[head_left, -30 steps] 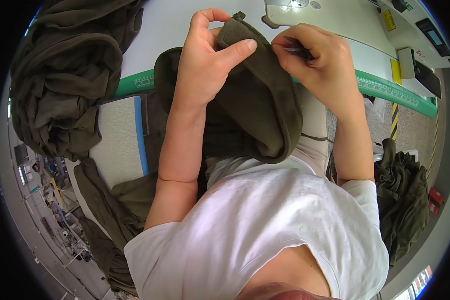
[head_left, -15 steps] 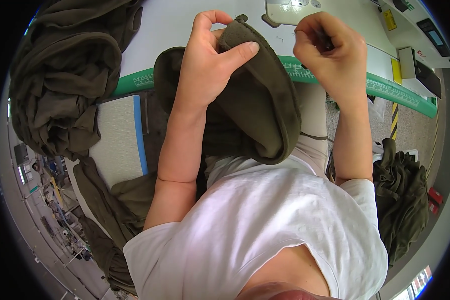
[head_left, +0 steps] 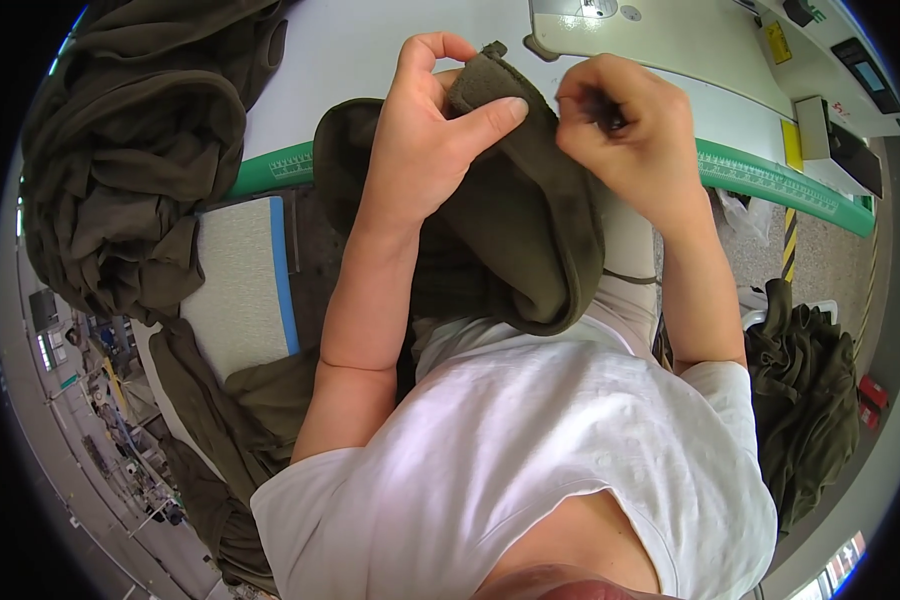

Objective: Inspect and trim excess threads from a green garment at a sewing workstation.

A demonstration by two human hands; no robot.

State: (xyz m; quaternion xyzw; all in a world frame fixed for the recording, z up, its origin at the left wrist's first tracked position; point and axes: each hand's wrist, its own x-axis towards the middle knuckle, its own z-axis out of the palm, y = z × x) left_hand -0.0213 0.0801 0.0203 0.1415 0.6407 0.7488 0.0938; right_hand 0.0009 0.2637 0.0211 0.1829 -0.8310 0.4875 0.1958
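My left hand (head_left: 438, 125) pinches the top edge of an olive-green fabric garment (head_left: 530, 230), its thumb lying on the near face and its fingers behind. The cloth hangs from there over the table edge to my lap, with a seam running down its right side. A small dark tuft sticks up at the pinched corner. Close to the right of that edge, my right hand (head_left: 635, 135) is curled closed around a small dark object (head_left: 607, 110). Most of that object is hidden by the fingers, so its kind does not show.
A green measuring strip (head_left: 770, 180) runs along the front of the white table (head_left: 370, 60). Olive-green cloth is heaped at the left (head_left: 130, 160) and lower right (head_left: 800, 400). A pale board with a blue edge (head_left: 235, 280) is at my left. A machine bed (head_left: 660, 35) occupies the far right.
My right hand has moved left and slightly down, nearer the garment's edge. My left hand and the pinched cloth have shifted slightly right and down.
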